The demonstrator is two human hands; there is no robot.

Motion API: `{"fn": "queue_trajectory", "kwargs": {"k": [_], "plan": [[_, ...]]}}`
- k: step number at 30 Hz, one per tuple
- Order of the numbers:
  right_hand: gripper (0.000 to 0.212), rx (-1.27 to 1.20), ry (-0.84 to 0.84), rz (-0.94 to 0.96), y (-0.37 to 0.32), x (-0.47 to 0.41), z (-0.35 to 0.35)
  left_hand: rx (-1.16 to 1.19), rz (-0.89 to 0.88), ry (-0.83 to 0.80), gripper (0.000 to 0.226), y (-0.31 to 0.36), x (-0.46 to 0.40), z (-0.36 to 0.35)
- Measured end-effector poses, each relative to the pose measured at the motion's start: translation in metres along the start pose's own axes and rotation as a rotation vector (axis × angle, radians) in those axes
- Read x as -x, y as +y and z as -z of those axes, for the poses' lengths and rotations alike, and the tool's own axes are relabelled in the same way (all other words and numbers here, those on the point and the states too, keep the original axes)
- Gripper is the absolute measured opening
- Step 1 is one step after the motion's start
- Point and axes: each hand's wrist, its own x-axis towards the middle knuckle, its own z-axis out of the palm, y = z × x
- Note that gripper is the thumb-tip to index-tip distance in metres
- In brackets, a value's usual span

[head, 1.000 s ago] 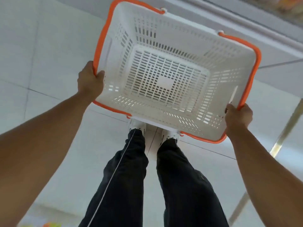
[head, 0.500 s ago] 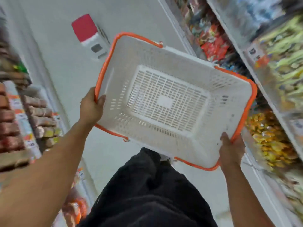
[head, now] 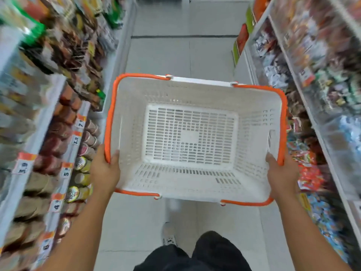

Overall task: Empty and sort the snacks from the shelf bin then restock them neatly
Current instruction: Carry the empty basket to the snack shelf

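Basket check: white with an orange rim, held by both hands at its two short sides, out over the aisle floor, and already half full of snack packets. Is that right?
Not quite. The head view shows the basket empty, its slotted bottom bare. The rest holds: white with an orange rim, left hand and right hand gripping its short sides over the aisle floor.

Both forearms are bare, with no sleeve reaching into view; no watch, band or ring shows on the left hand [head: 105,171] or the right hand [head: 283,173]; the fingernails are short and plain. The legs wear loose black trousers [head: 205,253], the cloth matt and without any visible marking; one shoe [head: 169,240] shows below them, pale with small dark marks on its upper; it is blurred, so its laces and make cannot be told.
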Motion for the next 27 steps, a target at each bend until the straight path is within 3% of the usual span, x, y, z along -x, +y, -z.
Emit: {"fn": "queue_trajectory", "kwargs": {"k": [3,11,17,22,27], "plan": [[0.008,-0.043,0.027,-0.032,-0.019,-0.027,-0.016,0.013,-0.058,-0.024,0.025,0.028,-0.059,-0.02],[0.016,-0.073,0.19,-0.155,-0.024,-0.161,-0.048,-0.016,-0.196,-0.135,0.018,0.133,-0.19,-0.146],[0.009,-0.035,0.091,-0.107,-0.077,-0.308,-0.089,0.008,-0.09,-0.114,0.007,0.19,-0.27,-0.204],[0.015,-0.085,-0.052,-0.084,-0.143,-0.404,-0.155,-0.033,0.006,-0.005,0.013,0.207,-0.34,-0.215],[0.008,-0.048,-0.082,-0.019,-0.189,-0.479,-0.223,-0.027,0.066,0.038,0.023,0.216,-0.42,-0.249]]}}
